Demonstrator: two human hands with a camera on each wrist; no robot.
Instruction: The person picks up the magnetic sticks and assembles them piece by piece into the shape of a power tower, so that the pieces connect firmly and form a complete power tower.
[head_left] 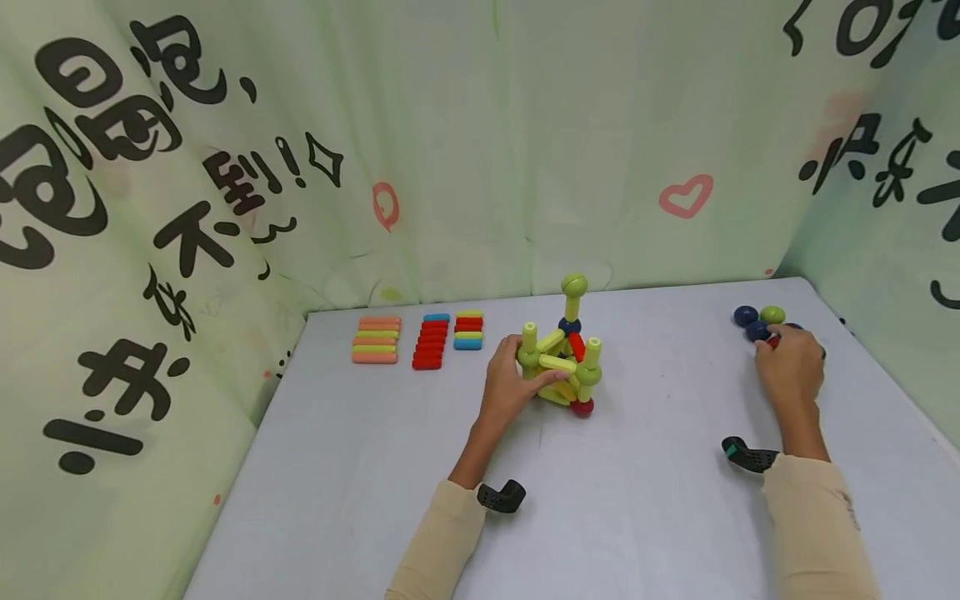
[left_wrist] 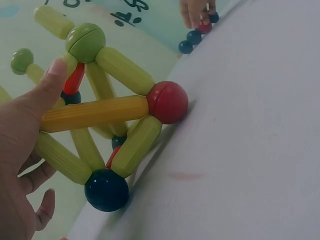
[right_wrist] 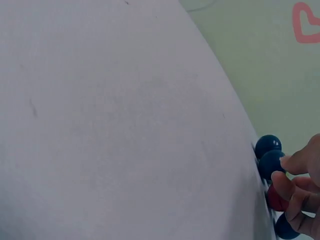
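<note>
In the head view my left hand [head_left: 504, 385] holds the left side of a stick-and-ball structure [head_left: 557, 364] standing mid-table. The left wrist view shows my thumb near its green ball [left_wrist: 85, 42], with an orange-yellow stick [left_wrist: 95, 113] running to a red ball [left_wrist: 169, 102]. A dark blue ball [left_wrist: 106, 190] sits at a low corner. One post rises at the back, topped by a green ball [head_left: 574, 285]. At the table's right side, my right hand [head_left: 795, 367] is over loose balls; its thumb touches a blue ball [right_wrist: 271, 166]. Whether it pinches that ball is unclear.
To the left lie rows of loose sticks: orange and green sticks [head_left: 375, 340], mostly red sticks [head_left: 430, 342], and a mixed short row [head_left: 468, 331]. Near my right fingers sit a green ball [head_left: 772, 314] and another blue ball [head_left: 746, 316]. A curtain [head_left: 465, 167] hangs behind the table.
</note>
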